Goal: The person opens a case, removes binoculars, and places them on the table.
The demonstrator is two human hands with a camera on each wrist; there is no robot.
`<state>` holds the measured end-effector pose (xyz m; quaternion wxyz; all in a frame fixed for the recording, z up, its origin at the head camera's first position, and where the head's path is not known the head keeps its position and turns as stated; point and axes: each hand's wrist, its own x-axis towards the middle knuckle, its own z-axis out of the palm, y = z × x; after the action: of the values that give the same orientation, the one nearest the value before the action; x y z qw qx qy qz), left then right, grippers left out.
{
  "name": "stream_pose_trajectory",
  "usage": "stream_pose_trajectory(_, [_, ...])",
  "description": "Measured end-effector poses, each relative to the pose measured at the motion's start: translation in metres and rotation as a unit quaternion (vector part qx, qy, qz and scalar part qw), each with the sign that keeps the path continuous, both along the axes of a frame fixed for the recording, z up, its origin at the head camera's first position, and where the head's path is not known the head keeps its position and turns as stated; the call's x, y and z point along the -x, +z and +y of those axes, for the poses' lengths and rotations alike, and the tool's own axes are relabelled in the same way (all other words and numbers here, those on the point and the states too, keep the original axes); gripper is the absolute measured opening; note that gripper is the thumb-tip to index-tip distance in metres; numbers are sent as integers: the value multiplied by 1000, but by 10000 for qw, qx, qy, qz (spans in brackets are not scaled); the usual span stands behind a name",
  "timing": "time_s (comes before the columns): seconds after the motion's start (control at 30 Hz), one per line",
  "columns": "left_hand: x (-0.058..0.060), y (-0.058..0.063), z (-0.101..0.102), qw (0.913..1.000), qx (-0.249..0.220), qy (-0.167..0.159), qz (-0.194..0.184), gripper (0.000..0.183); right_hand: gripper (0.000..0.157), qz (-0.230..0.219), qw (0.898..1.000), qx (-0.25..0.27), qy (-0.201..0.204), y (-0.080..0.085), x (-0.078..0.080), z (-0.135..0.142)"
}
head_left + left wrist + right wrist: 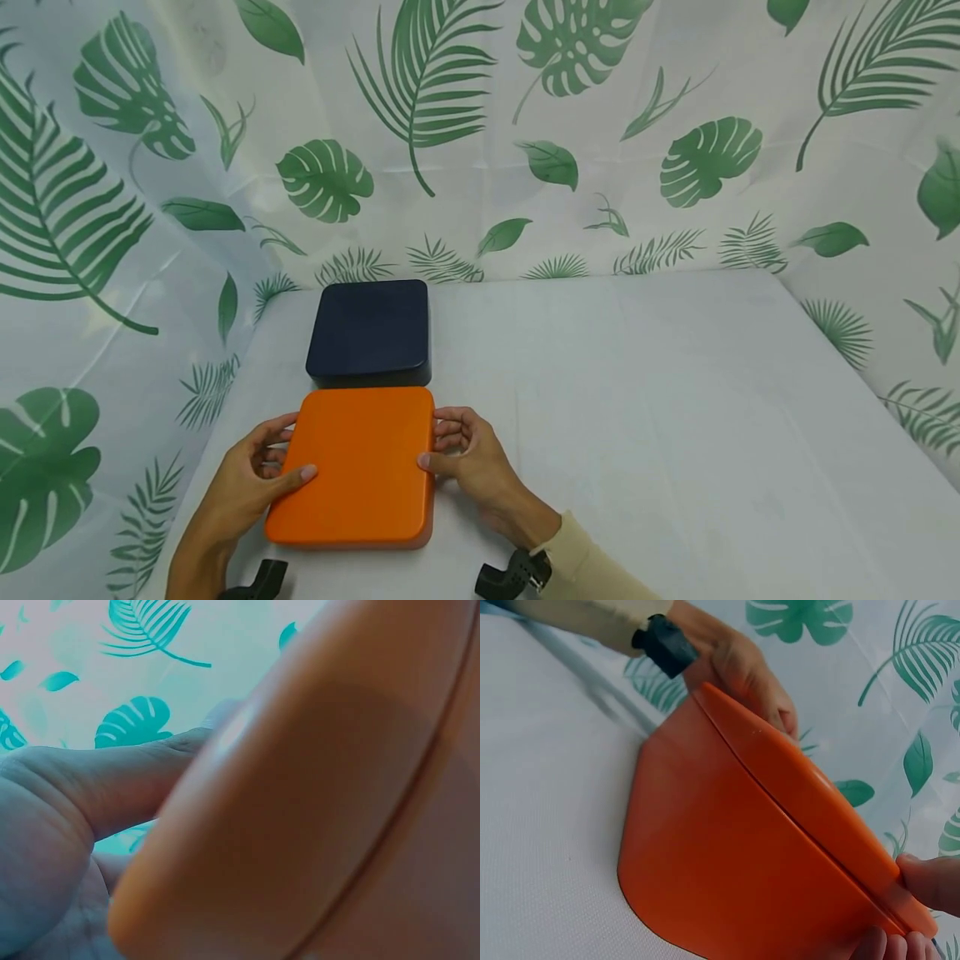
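A square orange box (358, 467) with rounded corners lies between my two hands on the near left of the table. A seam below its top edge shows in the right wrist view, where its side wall (697, 817) faces the camera. My left hand (242, 479) grips the left edge, thumb over the top and fingers at the side. At the opposite edge, my right hand (476, 462) pinches the rim between thumb and curled fingers. Directly behind sits a dark navy box (371, 329) of similar shape; neither hand touches it.
White cloth covers the table (637, 417), which stretches away to the right of the boxes. Leaf-print curtains (465, 108) hang behind the table and along both sides. Black wrist devices (513, 575) show near the front edge.
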<state>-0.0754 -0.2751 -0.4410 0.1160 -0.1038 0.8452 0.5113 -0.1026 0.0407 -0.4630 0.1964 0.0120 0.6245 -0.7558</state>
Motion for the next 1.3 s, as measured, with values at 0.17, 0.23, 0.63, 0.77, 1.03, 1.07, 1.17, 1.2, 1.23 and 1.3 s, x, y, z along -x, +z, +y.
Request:
stream_pose_trajectory(0.17, [-1, -1, -2, 9999, 110, -91, 24, 87, 65, 81, 10000, 10, 19, -2, 0, -1])
stream_pose_trajectory(0.23, [-2, -1, -3, 9998, 105, -128, 73, 87, 65, 117, 9999, 5, 24, -2, -1, -1])
stream_pose_trajectory(0.63, [-4, -1, -6, 9999, -63, -77, -15, 89, 63, 295, 9994, -123, 94, -2, -1, -3])
stream_pose_trajectory(0.77, [2, -3, -11, 9989, -381, -73, -278, 90, 63, 309, 9993, -184, 97, -2, 0, -3])
stream_pose_trajectory(1.03, [9, -10, -17, 9919, -1223, 100, -342, 82, 63, 321, 9992, -238, 63, -2, 2, -3])
stream_pose_trajectory(1.07, [9, -11, -17, 9911, -1291, 107, -312, 82, 63, 310, 9992, -247, 54, -2, 2, -3])
stream_pose_trajectory(1.17, [7, -11, -16, 9895, -1407, 184, -280, 79, 63, 284, 9993, -259, 39, -1, 2, -3])
stream_pose_trajectory(1.2, [6, -11, -16, 9895, -1404, 223, -261, 79, 62, 297, 9992, -261, 49, -1, 1, -2])
stream_pose_trajectory(1.23, [5, -10, -15, 9905, -1329, 259, -243, 79, 62, 301, 9992, -248, 56, -1, 1, -2])
stream_pose_trajectory(1.3, [1, -9, -15, 9931, -1117, 297, -180, 79, 62, 327, 9992, -215, 63, 0, 0, -3])
